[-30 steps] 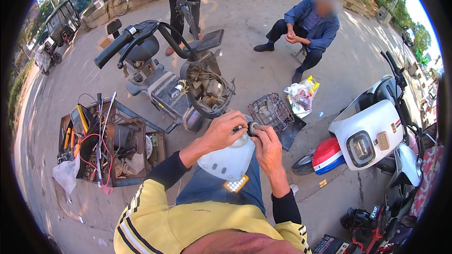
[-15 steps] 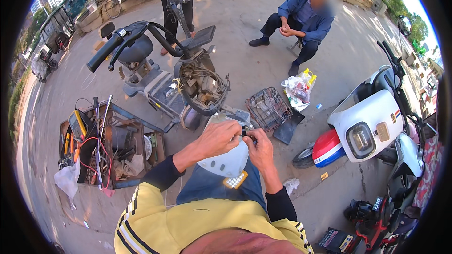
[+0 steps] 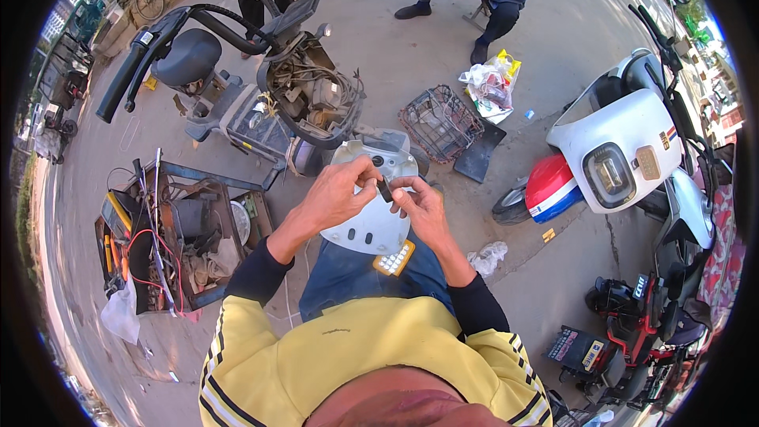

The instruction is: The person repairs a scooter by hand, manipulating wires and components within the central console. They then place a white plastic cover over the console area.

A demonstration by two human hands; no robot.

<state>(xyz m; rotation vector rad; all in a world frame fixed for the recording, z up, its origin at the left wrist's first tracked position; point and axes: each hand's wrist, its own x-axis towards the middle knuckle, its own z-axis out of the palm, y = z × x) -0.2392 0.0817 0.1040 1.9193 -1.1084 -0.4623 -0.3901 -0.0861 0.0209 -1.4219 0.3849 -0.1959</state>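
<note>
A pale grey scooter front panel (image 3: 348,236) rests across my lap, with slots in its lower part and a round hole near its top. Over it, my left hand (image 3: 341,192) pinches a small black part (image 3: 385,190) between thumb and forefinger. My right hand (image 3: 421,209) is closed on the same part from the other side; its exact kind is too small to make out. Below the panel's lower edge lies a yellow-framed LED lamp (image 3: 394,258) with several round white lenses. Ahead stands a partly stripped electric scooter (image 3: 310,99), its front open and wiring exposed.
At the left is a metal toolbox (image 3: 213,294) with pliers, a yellow meter and cables. A wire basket (image 3: 441,120), a black flat plate (image 3: 481,154) and a plastic bag (image 3: 492,88) lie ahead. A white scooter (image 3: 621,150) stands right. One person sits ahead; another stands behind the stripped scooter.
My view has tipped downward. Both hands have drawn slightly apart and lower over the panel, showing the black part and the panel's hole more plainly.
</note>
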